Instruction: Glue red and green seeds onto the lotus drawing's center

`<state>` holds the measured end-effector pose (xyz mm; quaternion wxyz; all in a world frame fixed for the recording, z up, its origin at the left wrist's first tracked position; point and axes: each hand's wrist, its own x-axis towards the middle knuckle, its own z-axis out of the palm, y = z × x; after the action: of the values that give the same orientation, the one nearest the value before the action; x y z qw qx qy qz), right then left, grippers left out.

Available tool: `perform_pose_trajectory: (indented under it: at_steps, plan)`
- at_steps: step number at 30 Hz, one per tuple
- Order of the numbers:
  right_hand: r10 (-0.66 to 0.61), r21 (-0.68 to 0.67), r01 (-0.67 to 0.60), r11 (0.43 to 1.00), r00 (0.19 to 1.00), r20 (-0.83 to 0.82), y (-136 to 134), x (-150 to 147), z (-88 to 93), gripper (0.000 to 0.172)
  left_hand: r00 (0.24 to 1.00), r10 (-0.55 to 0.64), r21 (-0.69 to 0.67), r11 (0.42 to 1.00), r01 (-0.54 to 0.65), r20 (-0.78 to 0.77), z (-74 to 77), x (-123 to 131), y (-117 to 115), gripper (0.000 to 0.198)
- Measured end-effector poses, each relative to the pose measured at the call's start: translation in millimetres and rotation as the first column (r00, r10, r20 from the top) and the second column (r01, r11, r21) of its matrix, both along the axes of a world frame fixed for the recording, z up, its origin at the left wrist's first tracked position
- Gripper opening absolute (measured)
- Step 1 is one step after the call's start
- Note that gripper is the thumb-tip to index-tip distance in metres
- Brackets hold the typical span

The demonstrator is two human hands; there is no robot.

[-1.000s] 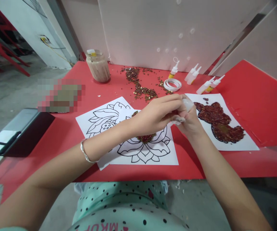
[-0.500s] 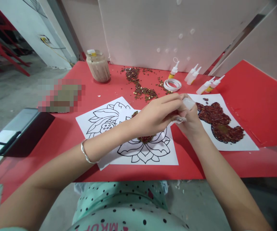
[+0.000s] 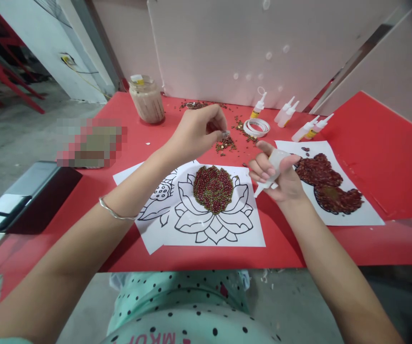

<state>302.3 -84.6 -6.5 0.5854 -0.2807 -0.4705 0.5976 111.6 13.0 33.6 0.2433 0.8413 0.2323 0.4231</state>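
My left hand (image 3: 201, 130), with a silver bangle on its wrist, is over the scattered beans (image 3: 224, 145) at the back of the table. Thumb and fingers are pinched together; whatever sits between the tips is too small to make out. My right hand (image 3: 285, 177) is wrapped round a small white glue bottle (image 3: 276, 165), its nozzle tilted down to the left. Between my arms lies a paper with a lotus outline (image 3: 215, 229). Small red and green beans (image 3: 213, 188) cover its central petals. Another flower drawing (image 3: 155, 217) is partly under my left forearm.
A glass jar (image 3: 147, 101) stands at the back left. Several glue bottles (image 3: 287, 114) and a white tape roll (image 3: 256, 127) are at the back. On the right lies a picture filled with dark red beans (image 3: 320, 172). A dark box-like device (image 3: 34, 191) is at left.
My left hand has left the glue bottle and moved left and back to the beans. My right hand keeps the bottle and has tipped its nozzle downward. The bean-covered petals are now uncovered.
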Motion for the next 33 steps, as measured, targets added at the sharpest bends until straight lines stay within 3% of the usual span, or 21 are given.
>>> perform_pose_trajectory:
  at_steps: [4,10,14,27,33]
  plan:
    - [0.005,-0.044,-0.004,0.999,0.999,0.032,-0.3,-0.2,-0.1,0.064,0.999,-0.016,0.033,0.999,0.017,-0.040,2.2,0.2,-4.6,0.008]
    - [0.049,-0.001,-0.049,0.999,0.997,0.059,-2.6,-2.3,-0.3,0.066,0.983,-0.030,0.301,0.950,0.085,-0.181,7.6,4.3,-21.5,0.014]
    - [0.088,0.041,-0.091,0.995,0.994,0.059,-2.7,-3.5,-1.2,0.062,0.971,0.014,0.381,0.921,0.081,-0.240,7.9,4.9,-25.1,0.018]
    - [0.093,-0.004,-0.093,0.996,0.991,0.101,-1.7,-2.5,-4.4,0.061,0.918,0.072,0.407,0.908,0.102,-0.390,9.3,4.4,-18.8,0.025]
    - [0.042,0.038,-0.047,0.998,0.992,0.120,-2.1,-5.6,-6.6,0.065,0.896,0.182,0.420,0.908,0.005,-0.405,3.8,8.9,-22.5,0.024]
